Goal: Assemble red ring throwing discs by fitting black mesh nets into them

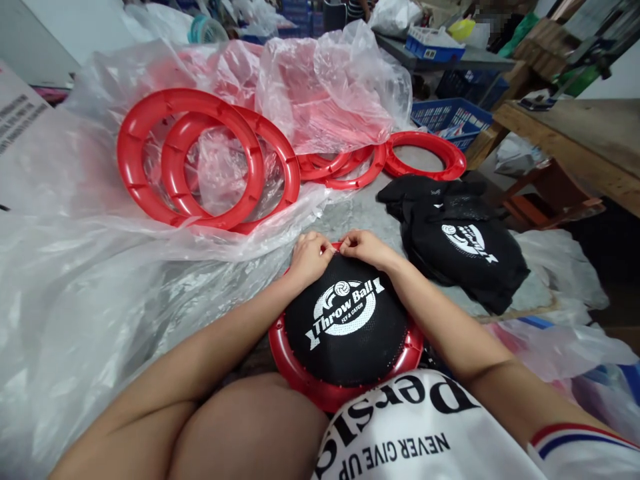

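Observation:
A red plastic ring (286, 357) rests against my lap, with a round black mesh cloth (353, 363) lying across it. White "Throw Ball" print is on the cloth. At the ring's far rim, my left hand (311, 257) is closed, fingertips pinching the cloth's edge. Just to its right, my right hand (367, 248) pinches the same edge, knuckles up. Only a little of the rim shows between the two hands. Along the near side, the cloth's edge follows the ring's row of small pegs.
Two loose red rings (190, 160) lean on clear plastic sheeting (90, 280) at left. More rings (425, 157) lie beyond, by a bag (330, 87) of red parts. A pile of black printed cloths (460, 233) is at right. Blue baskets (450, 120) and a wooden table (575, 133) stand behind.

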Available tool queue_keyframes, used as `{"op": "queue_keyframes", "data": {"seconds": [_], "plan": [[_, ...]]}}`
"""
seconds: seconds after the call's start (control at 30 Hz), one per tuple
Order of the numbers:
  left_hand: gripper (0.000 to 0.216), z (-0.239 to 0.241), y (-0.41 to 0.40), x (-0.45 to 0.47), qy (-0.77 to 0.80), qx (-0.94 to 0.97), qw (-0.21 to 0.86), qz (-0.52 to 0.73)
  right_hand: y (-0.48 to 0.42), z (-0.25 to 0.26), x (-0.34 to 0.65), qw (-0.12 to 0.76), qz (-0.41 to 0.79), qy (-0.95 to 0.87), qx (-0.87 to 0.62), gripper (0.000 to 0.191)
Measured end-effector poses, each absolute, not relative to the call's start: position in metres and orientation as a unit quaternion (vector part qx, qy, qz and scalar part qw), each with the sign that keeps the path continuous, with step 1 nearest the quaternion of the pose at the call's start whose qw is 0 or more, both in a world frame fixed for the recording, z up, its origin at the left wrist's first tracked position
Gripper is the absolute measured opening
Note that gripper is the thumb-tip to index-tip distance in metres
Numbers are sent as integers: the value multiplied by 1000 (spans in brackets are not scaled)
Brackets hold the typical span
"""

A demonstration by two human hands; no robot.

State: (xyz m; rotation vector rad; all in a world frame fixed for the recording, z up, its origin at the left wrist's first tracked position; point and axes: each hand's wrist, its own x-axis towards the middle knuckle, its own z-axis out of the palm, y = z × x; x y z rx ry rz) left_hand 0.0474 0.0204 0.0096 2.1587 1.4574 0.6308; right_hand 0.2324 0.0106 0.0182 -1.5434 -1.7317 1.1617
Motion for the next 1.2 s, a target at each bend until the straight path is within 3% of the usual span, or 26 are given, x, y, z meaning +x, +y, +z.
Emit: {"op": "queue_keyframes", "data": {"seconds": [0.37,1.03,1.2], "plan": [[13,12,20,50,537,789,209,213,13,8,233,285,350,-679,-579,13],[17,14,19,57,577,779,169,177,10,17,224,231,262,-692,-632,9],[12,18,25,49,545,768,256,221,10,16,223,230,249,-688,-642,11]]}}
